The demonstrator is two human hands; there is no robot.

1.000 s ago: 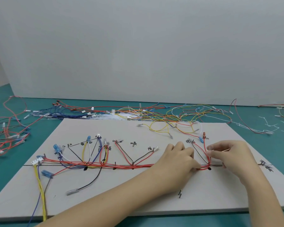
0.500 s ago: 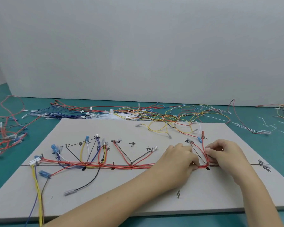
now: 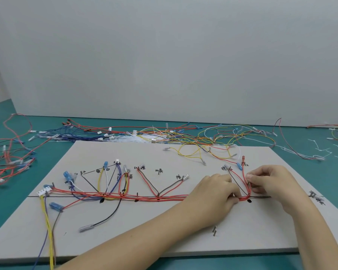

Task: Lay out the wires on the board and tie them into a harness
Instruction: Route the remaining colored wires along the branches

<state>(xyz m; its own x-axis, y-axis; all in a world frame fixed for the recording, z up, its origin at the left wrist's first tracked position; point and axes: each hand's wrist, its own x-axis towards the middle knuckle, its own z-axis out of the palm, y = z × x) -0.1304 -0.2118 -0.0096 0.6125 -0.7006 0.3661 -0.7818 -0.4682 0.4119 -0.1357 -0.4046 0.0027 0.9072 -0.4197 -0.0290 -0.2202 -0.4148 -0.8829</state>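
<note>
With both hands, left [image 3: 213,193] and right [image 3: 269,184], pinching the red wires [image 3: 244,198], a tug risks pulling them off the board [image 3: 183,240] pegs

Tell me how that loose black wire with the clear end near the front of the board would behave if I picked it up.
The black wire lies in a slack curve, so probably floppy. It looks thin, likely very light. Its far end joins the red bundle, so it may tug.

Matt grey board [image 3: 164,227], glossy plastic-coated wires [image 3: 144,197], translucent blue plastic connectors [image 3: 67,175], smooth teal tabletop [image 3: 37,158]
</note>
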